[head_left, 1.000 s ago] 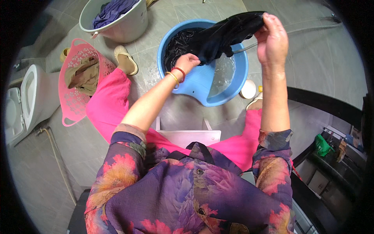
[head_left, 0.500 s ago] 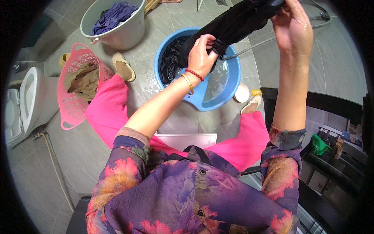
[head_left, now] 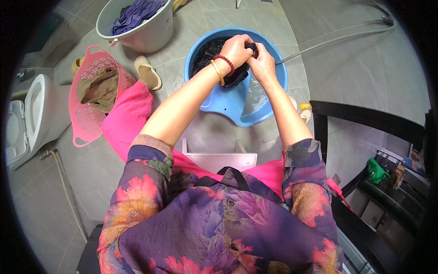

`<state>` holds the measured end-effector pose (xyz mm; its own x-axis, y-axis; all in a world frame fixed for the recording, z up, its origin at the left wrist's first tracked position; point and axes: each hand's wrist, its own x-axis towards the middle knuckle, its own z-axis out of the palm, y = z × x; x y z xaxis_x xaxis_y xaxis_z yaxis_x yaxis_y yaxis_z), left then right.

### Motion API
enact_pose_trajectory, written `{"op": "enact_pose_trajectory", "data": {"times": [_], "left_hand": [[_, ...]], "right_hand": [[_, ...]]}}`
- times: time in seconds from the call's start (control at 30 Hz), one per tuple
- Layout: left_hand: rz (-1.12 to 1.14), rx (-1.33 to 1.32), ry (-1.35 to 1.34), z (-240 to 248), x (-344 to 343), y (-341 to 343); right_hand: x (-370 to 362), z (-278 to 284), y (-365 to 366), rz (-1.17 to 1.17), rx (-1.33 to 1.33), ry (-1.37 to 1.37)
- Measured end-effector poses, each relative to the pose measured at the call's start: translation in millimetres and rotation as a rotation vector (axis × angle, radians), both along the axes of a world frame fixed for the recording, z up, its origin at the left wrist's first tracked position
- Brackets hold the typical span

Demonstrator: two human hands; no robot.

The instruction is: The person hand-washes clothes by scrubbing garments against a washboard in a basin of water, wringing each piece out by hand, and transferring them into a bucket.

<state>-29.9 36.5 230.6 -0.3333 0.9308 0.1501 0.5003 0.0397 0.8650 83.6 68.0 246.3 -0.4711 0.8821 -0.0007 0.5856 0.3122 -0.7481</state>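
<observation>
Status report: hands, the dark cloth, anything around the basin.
Left hand and right hand both clenched on dark wet garment. Garment bunched over blue basin, water inside. Hose runs to basin rim; pink basket off left, apart.

A dark, nearly black, wet cloth garment (head_left: 228, 64) is bunched into a tight wad over a round light-blue plastic wash basin (head_left: 273, 98). Its upper end is gripped between the left hand (head_left: 235, 50) and the right hand (head_left: 262, 64), which press together around it above the basin's middle. The rest of the cloth hangs down in crumpled folds into the basin's far-left part, lying against the inner wall, where shallow water shows.
</observation>
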Motion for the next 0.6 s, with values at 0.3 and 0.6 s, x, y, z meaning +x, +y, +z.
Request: {"op": "enact_pose_trajectory", "data": {"times": [0.3,0.6], "left_hand": [[0.371,-0.318,-0.007,-98,16,-20],[0.439,-0.522,-1.498,-57,27,27]], "right_hand": [[1,13,7,-0.234,-0.464,0.711],[79,51,43,-0.556,-0.134,1.012]]}}
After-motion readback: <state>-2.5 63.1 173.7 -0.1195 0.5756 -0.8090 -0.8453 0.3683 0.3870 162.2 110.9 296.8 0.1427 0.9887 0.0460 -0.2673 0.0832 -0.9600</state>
